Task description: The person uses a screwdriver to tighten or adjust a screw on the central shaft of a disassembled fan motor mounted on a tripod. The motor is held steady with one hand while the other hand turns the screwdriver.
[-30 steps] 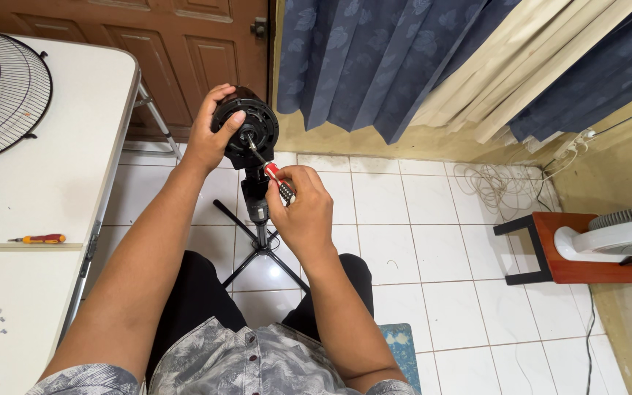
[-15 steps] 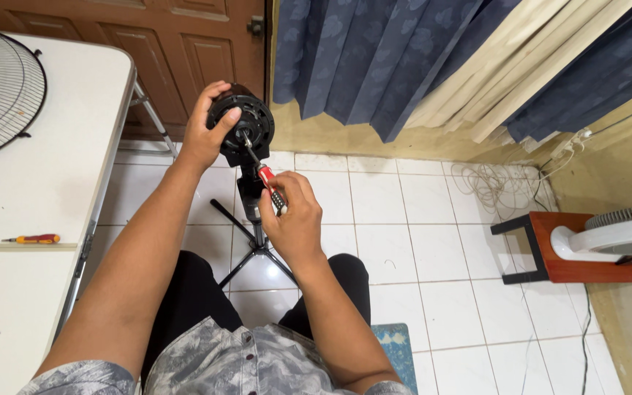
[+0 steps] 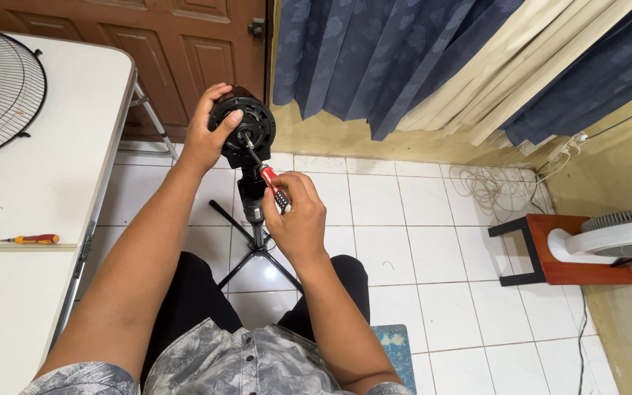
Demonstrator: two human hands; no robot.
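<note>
The left hand gripped the round black fan motor housing atop its stand; the right hand, below-right, clasped a red-handled screwdriver angled up-left into the motor's face.

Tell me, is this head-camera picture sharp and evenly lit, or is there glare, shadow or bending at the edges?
Head view: sharp in the middle, where the left hand grips the round black fan motor housing and the right hand holds the red-handled screwdriver; soft, even light; faint sheen on the white floor tiles; the white table's edge looks bowed by the wide lens.
</note>
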